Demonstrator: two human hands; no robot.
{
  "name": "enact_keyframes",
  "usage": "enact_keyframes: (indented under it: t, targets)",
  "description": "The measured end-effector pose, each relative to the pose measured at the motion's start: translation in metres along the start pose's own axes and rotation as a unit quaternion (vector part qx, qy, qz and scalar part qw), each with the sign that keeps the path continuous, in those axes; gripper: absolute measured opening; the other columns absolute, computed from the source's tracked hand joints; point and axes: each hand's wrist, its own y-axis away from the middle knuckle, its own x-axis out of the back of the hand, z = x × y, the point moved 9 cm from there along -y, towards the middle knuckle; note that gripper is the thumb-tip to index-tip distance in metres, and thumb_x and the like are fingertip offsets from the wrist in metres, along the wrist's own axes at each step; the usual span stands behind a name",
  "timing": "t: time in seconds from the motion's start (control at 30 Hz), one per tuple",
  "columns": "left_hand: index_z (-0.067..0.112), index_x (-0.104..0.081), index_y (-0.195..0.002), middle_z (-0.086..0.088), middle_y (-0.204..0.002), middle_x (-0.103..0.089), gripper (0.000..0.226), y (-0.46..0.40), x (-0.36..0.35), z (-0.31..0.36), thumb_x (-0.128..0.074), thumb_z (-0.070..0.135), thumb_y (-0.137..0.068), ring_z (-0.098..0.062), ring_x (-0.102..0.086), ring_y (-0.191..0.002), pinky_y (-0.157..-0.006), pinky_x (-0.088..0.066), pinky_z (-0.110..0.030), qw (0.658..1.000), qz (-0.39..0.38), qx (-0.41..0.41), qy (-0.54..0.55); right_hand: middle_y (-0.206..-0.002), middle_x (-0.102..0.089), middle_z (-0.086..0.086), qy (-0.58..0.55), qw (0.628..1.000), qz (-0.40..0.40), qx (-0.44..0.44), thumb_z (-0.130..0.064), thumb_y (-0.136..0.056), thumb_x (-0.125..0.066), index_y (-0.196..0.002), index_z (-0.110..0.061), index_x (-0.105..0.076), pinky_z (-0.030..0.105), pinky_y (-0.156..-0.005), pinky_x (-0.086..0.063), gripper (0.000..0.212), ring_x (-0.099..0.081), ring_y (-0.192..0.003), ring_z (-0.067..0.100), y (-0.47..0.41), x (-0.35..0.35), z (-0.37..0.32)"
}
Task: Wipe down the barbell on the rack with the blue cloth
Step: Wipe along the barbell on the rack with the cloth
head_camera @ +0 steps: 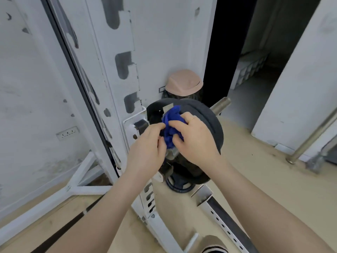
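The blue cloth (171, 125) is bunched on the barbell just inside the black weight plate (204, 121). My left hand (145, 148) pinches the cloth's lower left side. My right hand (195, 136) grips the cloth from the right, with fingers curled over it. The barbell's steel sleeve end (219, 105) pokes out past the plate toward the back right. A short stretch of bar (173, 152) shows below the cloth between my hands. The bar rests on the white rack upright (116, 73) with its hook cut-outs.
A bin with a tan lid (184, 83) stands behind the plate. Another black plate (180, 183) lies low by the rack's base. A perforated bench rail (224, 220) runs to the lower right. A steel tube (313, 132) leans at the right. A wall socket (67, 132) sits at the left.
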Motion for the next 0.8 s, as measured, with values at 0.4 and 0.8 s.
enact_keyframes:
  t: [0.4, 0.8]
  targets:
    - [0.023, -0.024, -0.145, -0.005, -0.154, -0.023, 0.056, -0.069, -0.03, 0.032, -0.04, 0.04, -0.094, -0.026, -0.023, -0.138, -0.111, -0.024, -0.042, 0.99, -0.05, -0.017, -0.128, -0.091, -0.068, 0.005, -0.353, 0.849, 0.052, -0.39, -0.009, -0.088, -0.049, -0.097, -0.018, -0.07, 0.028, -0.075, -0.047, 0.025, -0.06, -0.088, 0.02, 0.005, -0.008, 0.171]
    - [0.024, -0.041, -0.135, -0.003, -0.142, -0.042, 0.058, -0.138, -0.112, 0.084, -0.029, 0.058, -0.09, -0.023, -0.036, -0.13, -0.103, -0.033, -0.036, 0.965, -0.123, 0.016, -0.231, -0.106, -0.06, 0.011, -0.164, 0.922, 0.12, -0.331, -0.01, -0.09, -0.045, -0.108, -0.008, -0.059, 0.04, -0.082, -0.047, 0.022, -0.056, -0.096, 0.027, -0.057, -0.012, 0.318]
